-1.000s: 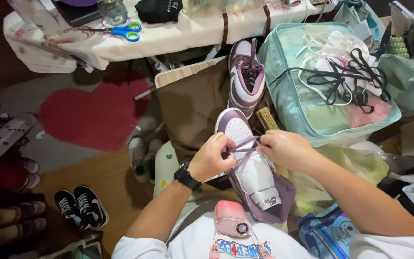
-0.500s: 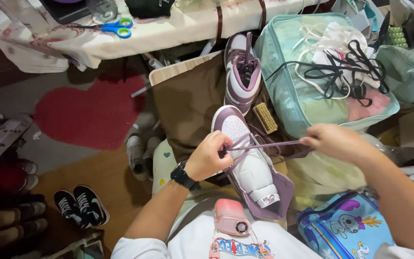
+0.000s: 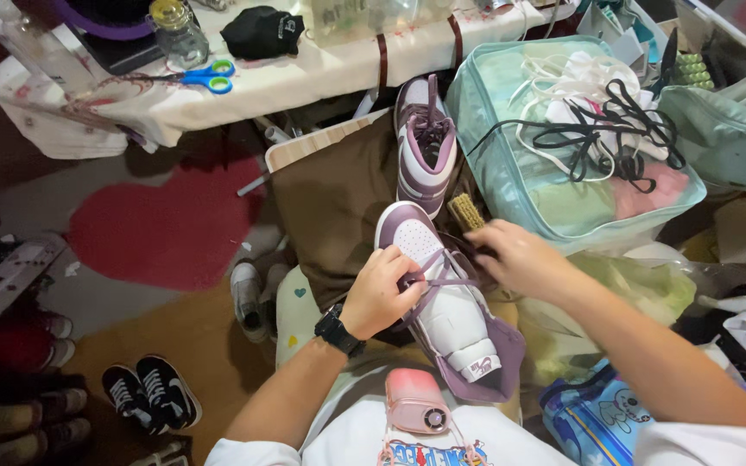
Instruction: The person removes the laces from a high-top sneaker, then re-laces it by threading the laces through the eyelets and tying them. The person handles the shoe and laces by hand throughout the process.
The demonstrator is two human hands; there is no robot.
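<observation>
Lacing the shoe (image 3: 442, 302), mid-frame.
My right hand (image 3: 511, 255) came back in; left hand (image 3: 382, 289) pinches the lace (image 3: 442, 280). Right grip unclear.

white tongue label (image 3: 483, 366) on sneaker (image 3: 442, 302)

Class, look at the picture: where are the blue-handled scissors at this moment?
In the head view, the blue-handled scissors lie at upper left on the cloth-covered table, between a glass jar and a black cap, far from both hands.
</observation>
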